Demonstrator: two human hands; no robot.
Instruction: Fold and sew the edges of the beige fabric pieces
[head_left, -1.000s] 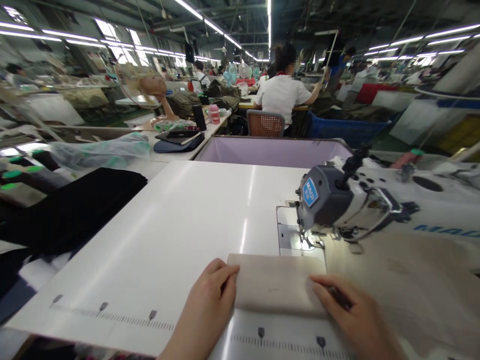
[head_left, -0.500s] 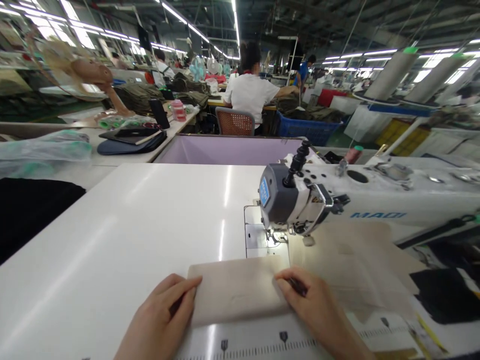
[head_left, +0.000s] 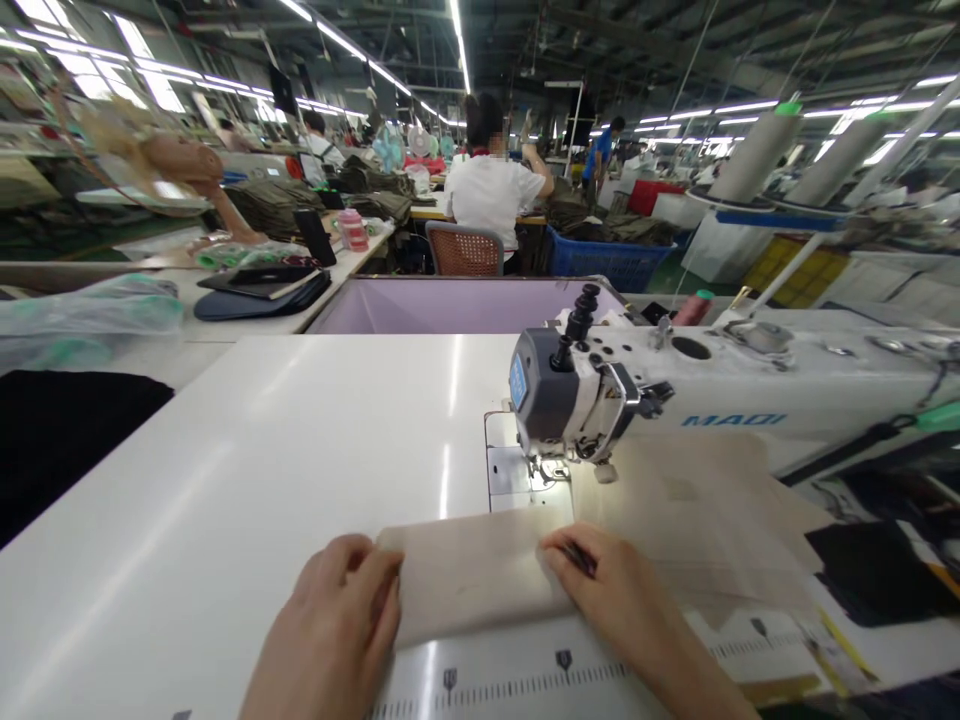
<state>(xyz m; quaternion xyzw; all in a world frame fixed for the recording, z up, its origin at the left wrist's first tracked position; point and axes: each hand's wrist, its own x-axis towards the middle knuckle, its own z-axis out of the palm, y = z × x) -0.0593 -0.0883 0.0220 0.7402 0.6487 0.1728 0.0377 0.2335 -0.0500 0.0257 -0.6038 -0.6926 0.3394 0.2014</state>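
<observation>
A folded beige fabric piece (head_left: 476, 575) lies on the white table in front of the sewing machine (head_left: 551, 400). My left hand (head_left: 330, 615) grips its left edge between thumb and fingers. At the opposite end, my right hand (head_left: 619, 590) pinches the right edge. Something small and dark shows inside the right hand, too hidden to name. The fabric's far edge lies just short of the metal needle plate (head_left: 510, 472), apart from the lit presser foot. To the right, a larger beige sheet (head_left: 675, 510) spreads beneath the machine arm.
A printed ruler scale (head_left: 510, 690) runs along the table's near edge. Black cloth (head_left: 75, 430) lies at left, and more black pieces (head_left: 877, 570) at right. Behind the table is a lilac-lined bin (head_left: 450, 305). A person in a white shirt (head_left: 491, 195) sits beyond it.
My left hand has shifted its fingers further over the fabric's left corner. The right hand keeps its pinch. The camera view has turned slightly, and the seated person's arm has risen.
</observation>
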